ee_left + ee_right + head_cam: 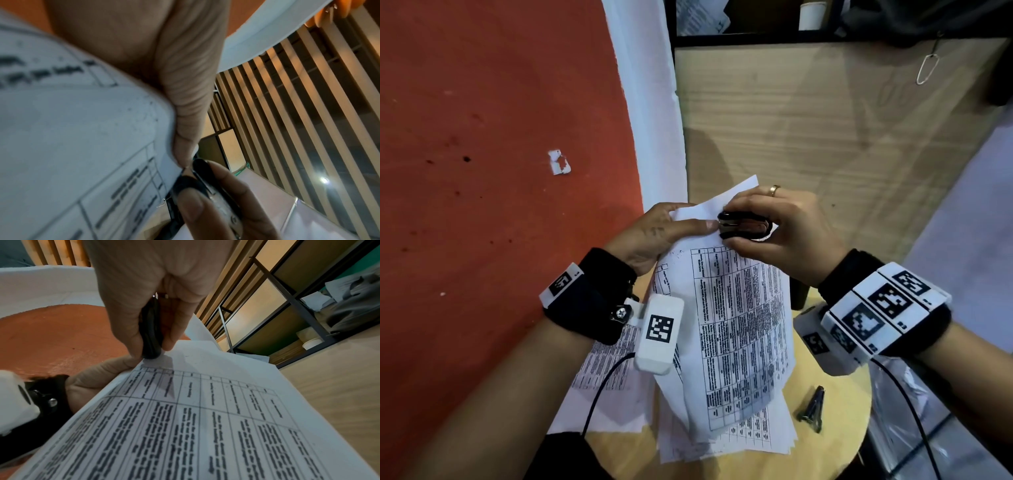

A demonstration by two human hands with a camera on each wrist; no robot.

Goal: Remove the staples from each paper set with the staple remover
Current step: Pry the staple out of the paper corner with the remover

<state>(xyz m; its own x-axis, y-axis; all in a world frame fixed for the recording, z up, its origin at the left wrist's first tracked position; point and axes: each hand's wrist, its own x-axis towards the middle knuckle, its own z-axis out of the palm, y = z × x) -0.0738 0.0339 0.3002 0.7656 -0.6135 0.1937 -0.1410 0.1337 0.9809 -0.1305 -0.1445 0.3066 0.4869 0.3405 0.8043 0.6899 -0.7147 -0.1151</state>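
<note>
A set of printed table sheets (pixel 736 322) hangs lifted above a round wooden table (pixel 842 411). My left hand (pixel 654 233) pinches its top corner, thumb on the front. My right hand (pixel 777 233) grips a black staple remover (pixel 743 228), its claws closed at that corner beside my left thumb. In the left wrist view my thumb (pixel 187 113) presses the paper set (pixel 82 129) and the remover (pixel 197 183) bites the edge. In the right wrist view the remover (pixel 151 331) sits between thumb and fingers above the paper set (pixel 205 418). The staple itself is hidden.
More printed sheets (pixel 606 370) lie on the table under the lifted set. A dark clip-like tool (pixel 813 407) lies on the table to the right. An orange wall (pixel 500 171) stands left, a wooden panel (pixel 825 120) ahead with shelves above.
</note>
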